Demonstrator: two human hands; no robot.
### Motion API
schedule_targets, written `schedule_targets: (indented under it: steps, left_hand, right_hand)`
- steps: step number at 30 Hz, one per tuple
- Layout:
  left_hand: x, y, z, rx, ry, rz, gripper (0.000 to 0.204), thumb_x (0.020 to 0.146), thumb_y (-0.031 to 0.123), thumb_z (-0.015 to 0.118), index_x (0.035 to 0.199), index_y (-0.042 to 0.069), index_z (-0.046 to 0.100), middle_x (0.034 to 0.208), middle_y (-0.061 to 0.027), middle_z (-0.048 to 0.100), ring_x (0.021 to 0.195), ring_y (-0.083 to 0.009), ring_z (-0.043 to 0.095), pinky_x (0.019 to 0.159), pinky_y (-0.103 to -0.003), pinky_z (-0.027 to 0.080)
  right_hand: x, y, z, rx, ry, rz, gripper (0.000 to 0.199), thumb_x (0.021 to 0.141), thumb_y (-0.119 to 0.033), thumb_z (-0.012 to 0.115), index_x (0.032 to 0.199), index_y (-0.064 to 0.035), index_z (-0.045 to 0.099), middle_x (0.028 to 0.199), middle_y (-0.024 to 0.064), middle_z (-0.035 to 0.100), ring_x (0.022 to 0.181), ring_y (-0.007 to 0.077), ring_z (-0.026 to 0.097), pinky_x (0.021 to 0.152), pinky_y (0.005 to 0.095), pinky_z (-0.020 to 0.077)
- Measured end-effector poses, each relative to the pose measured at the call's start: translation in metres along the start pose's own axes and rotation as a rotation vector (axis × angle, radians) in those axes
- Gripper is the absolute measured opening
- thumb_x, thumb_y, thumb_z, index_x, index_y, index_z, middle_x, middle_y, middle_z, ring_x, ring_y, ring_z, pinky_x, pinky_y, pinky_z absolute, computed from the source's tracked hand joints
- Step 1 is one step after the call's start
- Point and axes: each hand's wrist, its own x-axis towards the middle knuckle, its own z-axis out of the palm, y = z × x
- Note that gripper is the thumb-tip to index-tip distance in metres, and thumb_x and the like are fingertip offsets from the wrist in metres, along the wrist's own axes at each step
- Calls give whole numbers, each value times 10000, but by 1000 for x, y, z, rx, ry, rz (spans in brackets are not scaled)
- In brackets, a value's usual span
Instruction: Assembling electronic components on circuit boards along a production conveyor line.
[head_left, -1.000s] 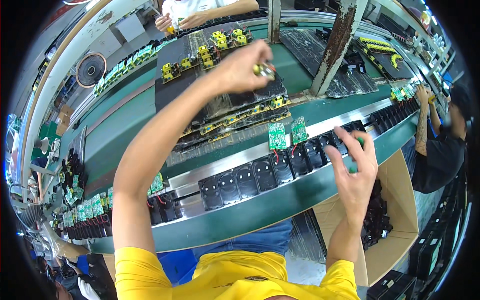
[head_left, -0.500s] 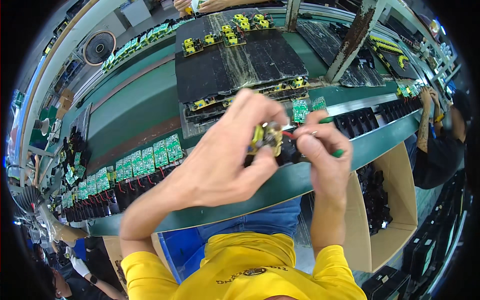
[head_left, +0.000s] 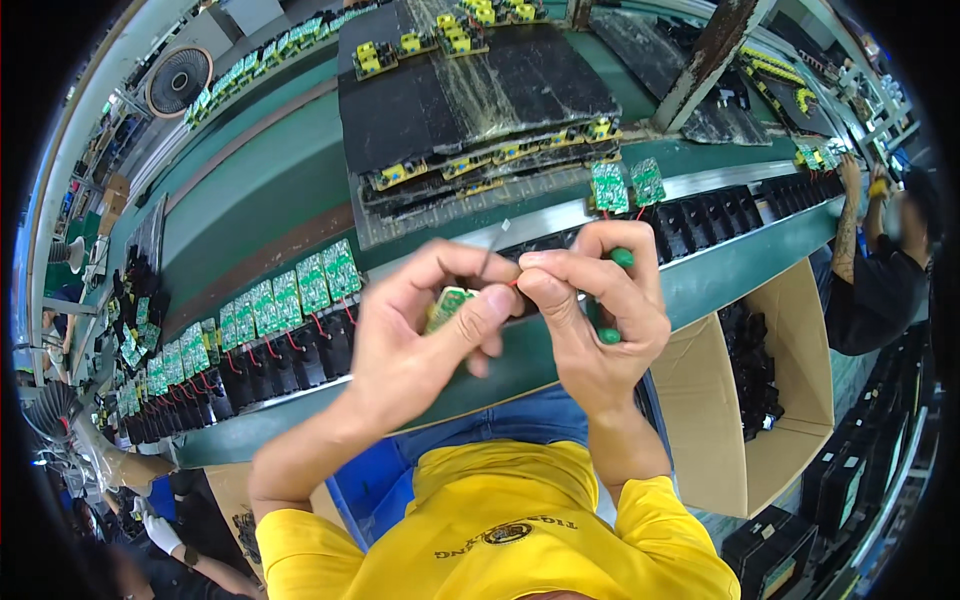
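Just above the green table edge (head_left: 720, 275), the left hand (head_left: 420, 345) pinches a small green circuit board (head_left: 447, 303) by its rim. The right hand (head_left: 590, 320) closes around a green-handled tool (head_left: 612, 300), seemingly gripping its red wire (head_left: 512, 283). The board looks light, stiff and fragile, best held by its edges.

A row of circuit boards (head_left: 285, 300) lies on the bench (head_left: 250, 200) to the person's left, with housings (head_left: 300, 350) in front of them; stacked trays (head_left: 470, 100) sit behind the raised hands; a cardboard box (head_left: 760, 390) stands below the bench edge on the right
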Motion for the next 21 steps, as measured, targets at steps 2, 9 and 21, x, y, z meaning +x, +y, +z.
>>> schedule_targets:
  steps: [2,9,21]
  left_hand:
    - [7,16,-19,144,32,-101,124,1099,96,797,1165,-4,765,1080,-67,797,814,-135,672,683,-262,547]
    - [36,15,-60,1005,-106,118,41,1010,18,799,1016,-9,769,995,-26,795,903,-154,655,909,-288,519]
    - [46,-22,-78,1061,-52,199,112,1010,92,836,997,-10,793,967,-73,800,819,-210,664,757,-325,522]
  right_hand:
    - [1,2,-12,-124,-105,-22,228,874,-84,974,1087,-56,898,1106,67,654,945,149,577,785,294,492]
    - [-20,34,-23,-684,-366,-231,297,837,-172,989,1124,-129,922,1133,40,671,905,200,585,782,346,515]
    - [-32,49,-8,-780,-405,-257,275,843,-191,993,1110,-161,932,1153,28,671,926,206,583,789,360,516]
